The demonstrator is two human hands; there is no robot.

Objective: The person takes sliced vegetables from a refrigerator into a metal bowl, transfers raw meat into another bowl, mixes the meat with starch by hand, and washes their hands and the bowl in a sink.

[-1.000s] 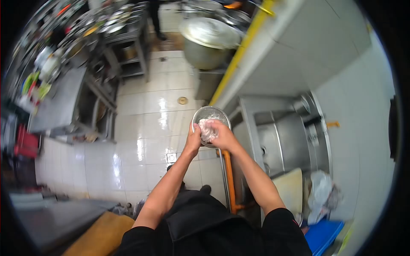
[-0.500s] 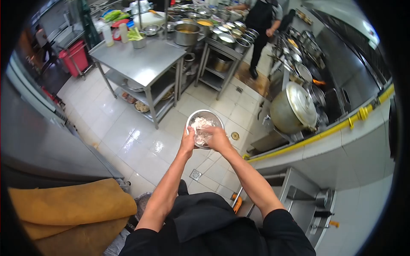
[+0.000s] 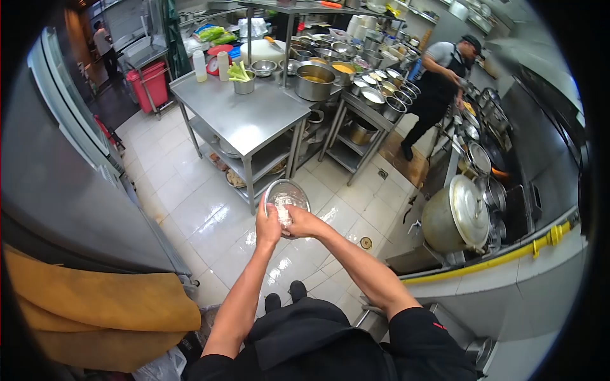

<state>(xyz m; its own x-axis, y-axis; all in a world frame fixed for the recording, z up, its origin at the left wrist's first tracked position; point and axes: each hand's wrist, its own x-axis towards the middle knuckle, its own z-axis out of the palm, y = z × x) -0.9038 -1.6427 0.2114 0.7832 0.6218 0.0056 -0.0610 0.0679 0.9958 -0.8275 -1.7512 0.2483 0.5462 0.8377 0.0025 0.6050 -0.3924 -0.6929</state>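
Observation:
Just in front of my body is a round metal bowl (image 3: 293,188), tilted, with a pale, whitish food mass (image 3: 280,206) inside. My left hand (image 3: 267,223) grips the bowl's left rim, thumb on the inner side. Inside the bowl's lower part, my right hand (image 3: 301,222) has its fingers closed on the pale food. Its fingertips are partly hidden by the food and by the hand itself.
A steel table (image 3: 241,114) stands ahead, with bottles and a pot (image 3: 314,82) on it. A person (image 3: 438,82) works at the stove on the right. A large lidded pot (image 3: 454,216) stands nearer, beside a yellow pipe (image 3: 495,257). Brown covers (image 3: 108,305) lie at left.
The view has turned left, away from the sink, bringing the steel table and the person into sight. The bowl is more tilted, and my right hand has closed on the food.

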